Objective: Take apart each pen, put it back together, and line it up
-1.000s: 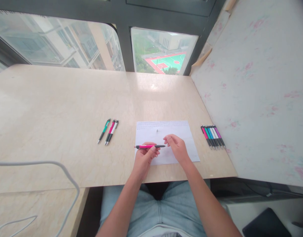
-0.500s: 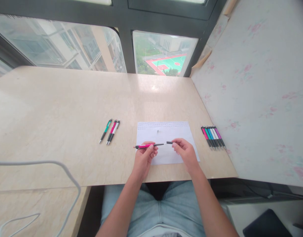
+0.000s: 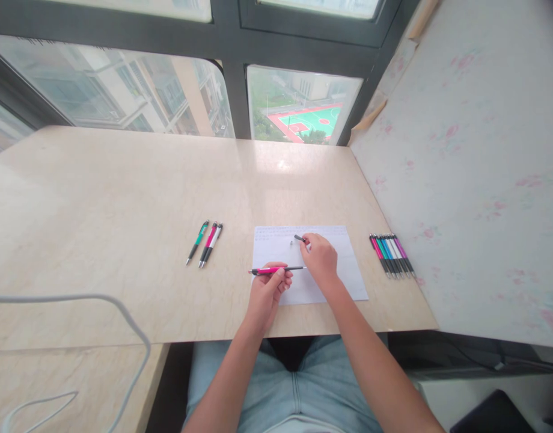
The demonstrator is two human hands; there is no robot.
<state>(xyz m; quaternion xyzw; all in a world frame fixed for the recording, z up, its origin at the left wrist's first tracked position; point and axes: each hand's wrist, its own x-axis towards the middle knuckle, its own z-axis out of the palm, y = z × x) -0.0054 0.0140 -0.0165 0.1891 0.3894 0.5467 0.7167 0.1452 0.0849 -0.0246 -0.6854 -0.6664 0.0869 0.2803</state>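
My left hand (image 3: 268,294) is closed around a pink pen (image 3: 270,271), held level over the lower part of a white sheet of paper (image 3: 335,288). The pen's thin bare end points right. Between the fingertips of my right hand (image 3: 320,257) is a short black pen grip (image 3: 299,238), apart from the pen and tilted over the upper part of the sheet. A tiny metal pen tip (image 3: 291,243) lies on the paper just below and left of that grip. Small rows of writing run along the sheet's top.
To the left lie a green pen (image 3: 198,243), a pink pen (image 3: 208,245) and a white pen (image 3: 211,245). A row of several coloured pens (image 3: 392,255) lies at right, near the papered wall (image 3: 475,180). A grey cable (image 3: 123,319) loops across the left front.
My right hand has moved up and left with the black grip, from beside the pen's end to near the small metal tip. My left hand still holds the pink pen.
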